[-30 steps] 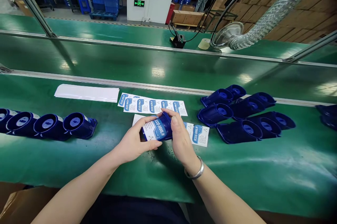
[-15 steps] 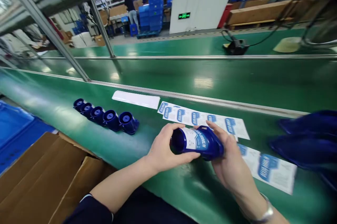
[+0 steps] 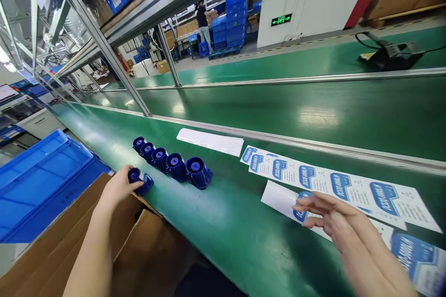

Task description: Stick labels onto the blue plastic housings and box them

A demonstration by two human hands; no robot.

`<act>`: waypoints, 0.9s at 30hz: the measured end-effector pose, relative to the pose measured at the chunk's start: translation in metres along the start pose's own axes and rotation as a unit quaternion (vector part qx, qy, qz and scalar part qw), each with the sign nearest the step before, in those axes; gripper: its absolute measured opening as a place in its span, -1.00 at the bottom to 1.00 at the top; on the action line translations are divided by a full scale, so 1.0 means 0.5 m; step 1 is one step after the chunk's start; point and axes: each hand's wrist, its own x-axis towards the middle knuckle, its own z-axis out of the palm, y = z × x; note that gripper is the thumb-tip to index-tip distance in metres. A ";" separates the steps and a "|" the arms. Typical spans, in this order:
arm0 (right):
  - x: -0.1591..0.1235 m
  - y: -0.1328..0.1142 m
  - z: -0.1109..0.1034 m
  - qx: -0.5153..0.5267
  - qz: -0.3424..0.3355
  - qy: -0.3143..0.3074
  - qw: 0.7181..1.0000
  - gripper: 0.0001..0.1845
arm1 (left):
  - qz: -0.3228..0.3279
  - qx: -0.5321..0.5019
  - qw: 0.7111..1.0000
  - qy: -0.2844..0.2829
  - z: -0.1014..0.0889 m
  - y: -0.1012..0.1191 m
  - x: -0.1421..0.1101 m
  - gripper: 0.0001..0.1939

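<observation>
My left hand (image 3: 117, 188) is closed round a dark blue plastic cylinder housing (image 3: 145, 184) with a flanged base, at the left edge of the green bench, by a row of similar blue housings (image 3: 175, 167). Over at the right, my right hand (image 3: 351, 232) hovers above a strip of labels (image 3: 277, 198), fingers apart and fingertips close to a blue-and-white label. Whether they touch it I cannot tell. Behind lie wider label sheets (image 3: 289, 171) with blue printed panels.
A white paper strip (image 3: 211, 141) lies beyond the housings. An open cardboard box (image 3: 83, 227) and a blue crate (image 3: 45, 171) stand at the left. A metal frame post (image 3: 118, 64) rises from the bench. A person (image 3: 202, 23) stands far back.
Both hands held one labelled blue housing together; now they are apart. My left hand has carried the housing left beside the row, and my right hand has let go, over the labels. The view has shifted.
</observation>
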 end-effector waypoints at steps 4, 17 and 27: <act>-0.003 0.006 0.004 -0.001 0.054 -0.002 0.999 -0.30 | -0.026 -0.011 0.996 0.079 0.035 -0.087 0.124 -0.30; 0.007 -0.027 -0.028 -0.071 0.030 0.035 0.996 -0.31 | 0.170 -0.075 0.938 0.293 0.116 0.082 0.053 -0.17; 0.003 -0.035 -0.029 -0.073 -0.003 0.013 0.997 -0.37 | 0.215 -0.134 0.934 0.252 0.242 0.251 -0.012 0.39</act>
